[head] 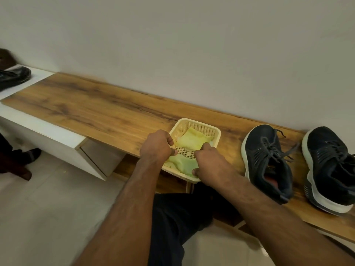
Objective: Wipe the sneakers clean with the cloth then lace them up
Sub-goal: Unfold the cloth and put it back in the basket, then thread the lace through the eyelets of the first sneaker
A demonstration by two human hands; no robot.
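Both hands in cream basket (199, 125): left hand (156, 145) and right hand (208, 160) each pinching the near yellow-green cloth (183, 165); second folded cloth (194, 140) behind.

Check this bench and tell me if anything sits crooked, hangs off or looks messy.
The basket sits skewed, its near corner past the bench edge. The left sneaker has loose, untied laces trailing sideways. Both hands are at the yellow-green cloths inside it.

Wooden bench top (99, 110), white cabinet (57, 139), black shoe (13, 76), white wall (172, 45)
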